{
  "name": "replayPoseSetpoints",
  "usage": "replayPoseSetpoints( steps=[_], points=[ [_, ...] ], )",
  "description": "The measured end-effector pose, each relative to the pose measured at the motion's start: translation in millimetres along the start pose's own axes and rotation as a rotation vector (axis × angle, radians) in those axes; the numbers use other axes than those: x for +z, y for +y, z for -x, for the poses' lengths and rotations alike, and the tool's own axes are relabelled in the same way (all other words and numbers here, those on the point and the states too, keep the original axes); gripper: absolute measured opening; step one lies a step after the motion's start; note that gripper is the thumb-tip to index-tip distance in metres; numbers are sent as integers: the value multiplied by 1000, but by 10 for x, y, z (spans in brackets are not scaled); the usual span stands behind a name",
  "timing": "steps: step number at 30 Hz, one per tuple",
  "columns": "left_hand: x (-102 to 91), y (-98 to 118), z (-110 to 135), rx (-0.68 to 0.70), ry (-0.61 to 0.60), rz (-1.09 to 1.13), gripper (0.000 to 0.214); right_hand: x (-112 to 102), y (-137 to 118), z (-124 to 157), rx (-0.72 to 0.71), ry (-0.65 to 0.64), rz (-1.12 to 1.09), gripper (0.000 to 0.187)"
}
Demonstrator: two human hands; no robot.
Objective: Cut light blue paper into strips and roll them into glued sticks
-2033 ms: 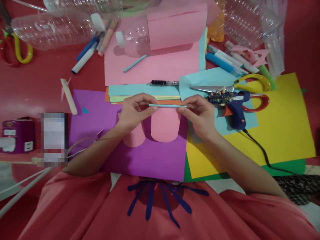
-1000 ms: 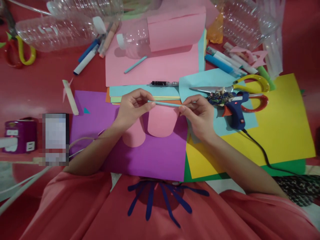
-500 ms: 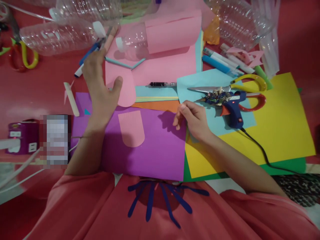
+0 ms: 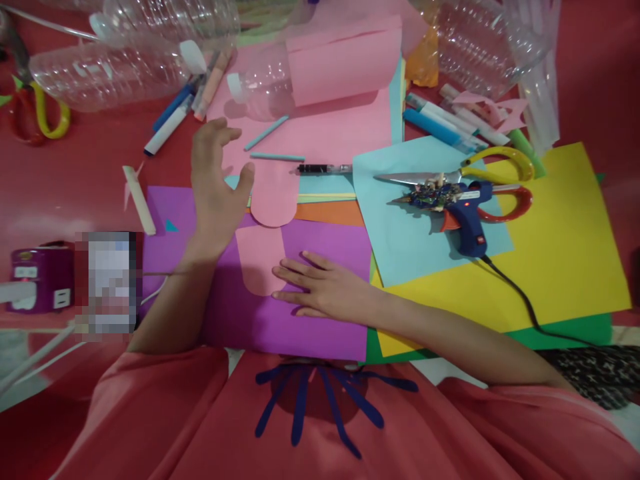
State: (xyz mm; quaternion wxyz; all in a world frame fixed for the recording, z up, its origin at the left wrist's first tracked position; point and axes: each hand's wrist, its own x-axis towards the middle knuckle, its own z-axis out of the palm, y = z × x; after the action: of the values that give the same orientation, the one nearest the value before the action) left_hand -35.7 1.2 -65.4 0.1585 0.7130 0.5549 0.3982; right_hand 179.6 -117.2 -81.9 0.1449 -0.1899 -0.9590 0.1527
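Note:
My left hand (image 4: 220,180) hovers with curved, parted fingers and nothing in it, left of a rounded pink paper piece (image 4: 275,197). Two thin light-blue paper strips, an upper strip (image 4: 267,133) and a lower strip (image 4: 277,157), lie apart near its fingertips. My right hand (image 4: 325,287) is spread palm down over the purple sheet (image 4: 310,340). Its fingertips reach the right edge of a second rounded pink piece (image 4: 257,260). A black pen (image 4: 320,169) lies right of the lower strip.
A bottle partly wrapped in pink paper (image 4: 345,63) lies at the back. On the right are red-and-yellow scissors (image 4: 505,163) and a blue glue gun (image 4: 470,227) with a cord. Clear bottles (image 4: 115,73), markers (image 4: 170,123) and a phone (image 4: 113,280) are on the left.
My right hand moved left and flattened beside the lower pink piece. My left hand shifted right and down. The upper pink piece slid right, and the blue strips now lie apart.

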Motion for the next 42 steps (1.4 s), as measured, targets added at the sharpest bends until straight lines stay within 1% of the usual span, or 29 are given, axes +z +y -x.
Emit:
replayPoseSetpoints(
  steps=[3, 5, 7, 9, 11, 12, 13, 14, 17, 18, 20, 22, 23, 25, 28, 31, 33, 36, 38, 39, 42],
  points=[
    [-7, 43, 16, 34, -18, 13, 30, -17, -14, 3, 8, 50, 76, 37],
    [3, 71, 19, 19, -30, 57, 24, -52, -17, -2, 12, 97, 112, 32],
    [22, 82, 17, -2, -46, 100, 22, -74, -26, -7, 9, 149, 128, 32],
    [44, 76, 13, -14, -56, 130, 22, -75, -28, -9, -10, 170, 110, 32],
    [61, 68, 12, -34, -61, 152, 22, -66, -10, -11, -25, 154, 50, 26],
    [66, 68, 14, -44, -64, 160, 22, -65, 10, -14, -8, 145, 13, 24],
    [69, 72, 17, -52, -70, 169, 22, -68, 35, -18, 41, 146, -24, 24],
    [69, 81, 22, -58, -80, 179, 22, -75, 65, -25, 124, 157, -52, 27],
    [62, 127, 42, -70, -109, 204, 21, -107, 151, -61, 460, 210, -55, 51],
    [60, 145, 50, -70, -111, 205, 21, -115, 171, -79, 548, 216, -39, 60],
    [61, 178, 65, -65, -104, 195, 20, -117, 189, -121, 644, 208, -10, 73],
    [70, 200, 80, -51, -97, 187, 19, -113, 188, -170, 679, 185, 6, 76],
    [77, 208, 87, -46, -99, 191, 19, -113, 184, -196, 691, 172, 6, 74],
    [93, 218, 100, -50, -107, 208, 19, -124, 181, -249, 707, 141, -10, 62],
    [111, 226, 116, -68, -120, 222, 20, -158, 188, -325, 718, 82, -70, 39],
    [113, 229, 128, -37, -142, 206, 19, -180, 207, -368, 696, 49, -182, 13],
    [104, 235, 137, 16, -160, 192, 20, -191, 231, -356, 661, 69, -274, 10],
    [82, 263, 158, 97, -163, 153, 24, -248, 289, -257, 580, 166, -456, 12],
    [72, 294, 174, 114, -161, 131, 28, -322, 336, -157, 558, 285, -634, 15],
    [73, 309, 181, 108, -166, 136, 29, -362, 358, -108, 581, 382, -722, 16],
    [108, 345, 202, 43, -223, 258, 33, -443, 398, -14, 723, 764, -895, 18]
  ],
)
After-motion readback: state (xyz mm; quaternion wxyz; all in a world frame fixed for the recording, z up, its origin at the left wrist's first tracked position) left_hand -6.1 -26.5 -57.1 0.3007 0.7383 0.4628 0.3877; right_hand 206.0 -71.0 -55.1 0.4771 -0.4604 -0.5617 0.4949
